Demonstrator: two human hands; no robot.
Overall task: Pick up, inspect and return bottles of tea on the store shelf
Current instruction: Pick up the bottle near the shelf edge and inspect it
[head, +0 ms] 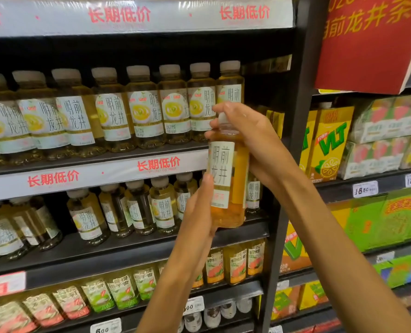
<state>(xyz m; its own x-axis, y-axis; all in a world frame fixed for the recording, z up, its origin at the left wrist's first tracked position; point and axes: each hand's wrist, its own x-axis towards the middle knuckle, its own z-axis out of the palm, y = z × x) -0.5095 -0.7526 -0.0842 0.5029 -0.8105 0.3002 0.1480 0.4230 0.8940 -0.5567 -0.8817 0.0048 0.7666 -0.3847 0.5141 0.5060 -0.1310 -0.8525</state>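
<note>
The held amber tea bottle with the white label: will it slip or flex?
The clear plastic tea bottle looks nearly full, so probably weighty and fairly stiff. Its smooth label may be slippery; the right hand at the cap and left hand lower down should steady it.

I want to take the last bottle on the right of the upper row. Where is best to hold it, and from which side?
Grip the rightmost bottle at its neck, just under the white cap, coming from the right. It stands upright, a neighbour crowds its left, and the right hand with the held bottle covers its lower body; the space on its right looks free.
</note>
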